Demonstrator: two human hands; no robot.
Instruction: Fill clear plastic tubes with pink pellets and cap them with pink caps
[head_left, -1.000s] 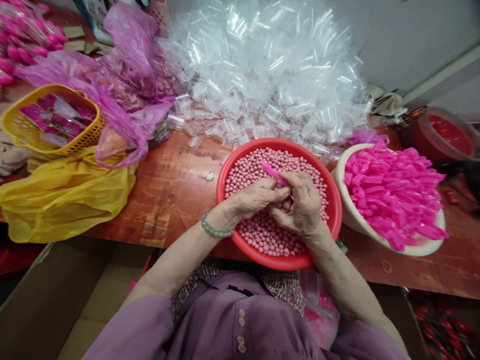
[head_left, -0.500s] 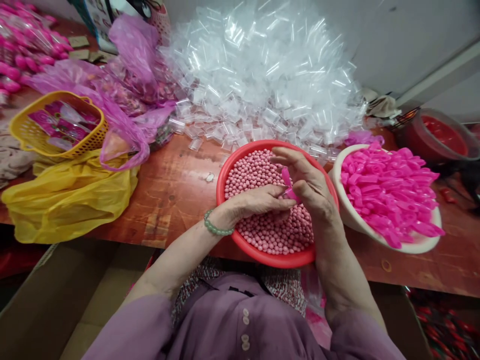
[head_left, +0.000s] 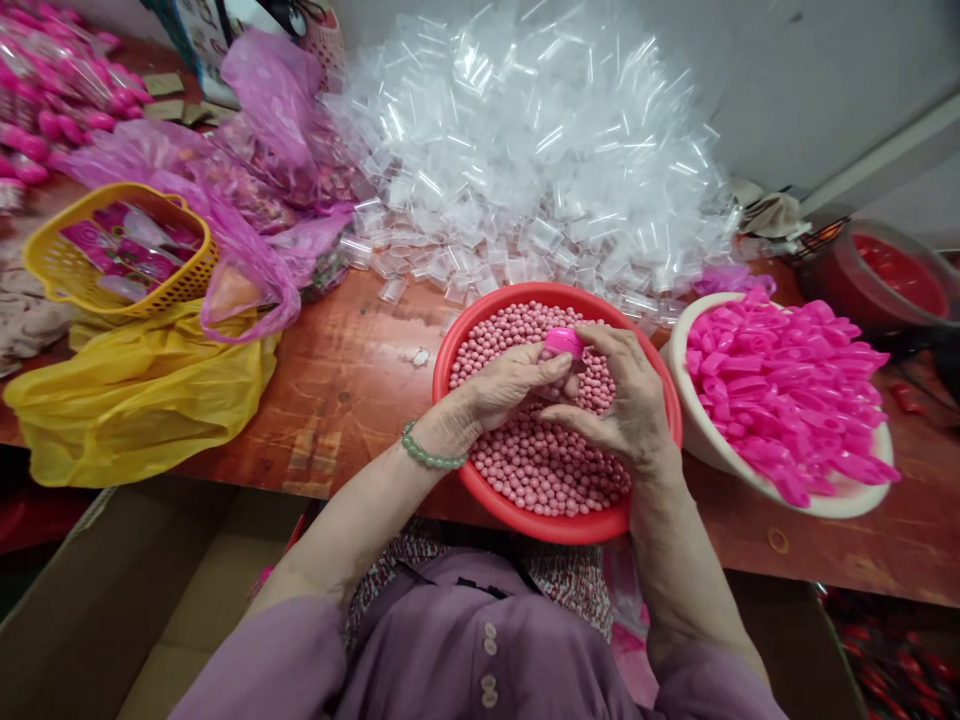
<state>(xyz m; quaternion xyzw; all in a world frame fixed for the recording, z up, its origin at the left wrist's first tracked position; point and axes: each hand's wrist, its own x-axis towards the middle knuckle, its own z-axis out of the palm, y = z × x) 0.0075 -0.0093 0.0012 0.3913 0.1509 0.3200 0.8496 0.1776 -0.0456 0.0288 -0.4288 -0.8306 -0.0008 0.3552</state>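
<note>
A red bowl [head_left: 495, 500] heaped with small pink balls [head_left: 540, 460] sits at the table's near edge in front of me. Both hands meet above it. My left hand [head_left: 506, 385] and my right hand [head_left: 626, 395] pinch one small pink plastic piece [head_left: 562, 342] between their fingertips, its rounded end up. A green bead bracelet [head_left: 426, 455] circles my left wrist. Just right of the red bowl, a white bowl [head_left: 697, 430] is piled with more bright pink plastic pieces [head_left: 780, 385].
A large heap of small clear plastic bags [head_left: 532, 150] fills the back of the wooden table [head_left: 352, 370]. A yellow basket [head_left: 112, 250], pink bags [head_left: 255, 170] and a yellow bag [head_left: 135, 390] lie left. A red tub [head_left: 885, 280] stands far right. Cardboard box [head_left: 112, 590] below left.
My right hand, lifted open half a second ago, has come back down and closed with the left hand round the pink piece, which now stands rounded end up.
</note>
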